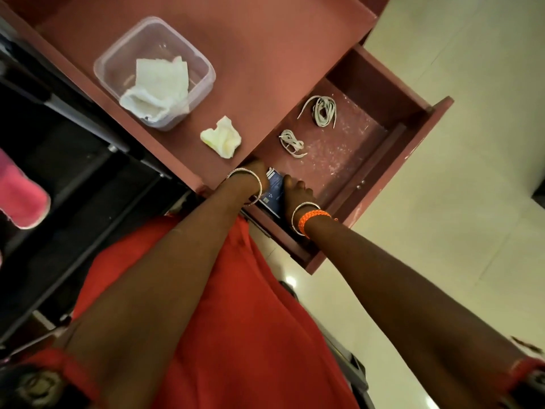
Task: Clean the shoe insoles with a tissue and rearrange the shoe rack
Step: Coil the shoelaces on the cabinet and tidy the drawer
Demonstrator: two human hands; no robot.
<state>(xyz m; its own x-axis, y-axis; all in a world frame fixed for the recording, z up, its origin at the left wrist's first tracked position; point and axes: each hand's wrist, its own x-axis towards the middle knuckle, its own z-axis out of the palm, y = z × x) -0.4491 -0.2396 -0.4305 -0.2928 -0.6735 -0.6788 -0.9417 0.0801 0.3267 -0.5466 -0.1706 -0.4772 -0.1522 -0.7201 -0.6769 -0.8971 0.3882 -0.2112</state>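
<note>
open drawer point(383, 93), two lace bundles point(320, 110), blue packet point(274, 190)

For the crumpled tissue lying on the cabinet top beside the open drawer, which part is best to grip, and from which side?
Probably from above. The crumpled tissue lies loose on the cabinet top, apart from the plastic container. Its raised folds in the middle give the fingers something to pinch; the flat edges lie against the surface and are harder to catch.
</note>
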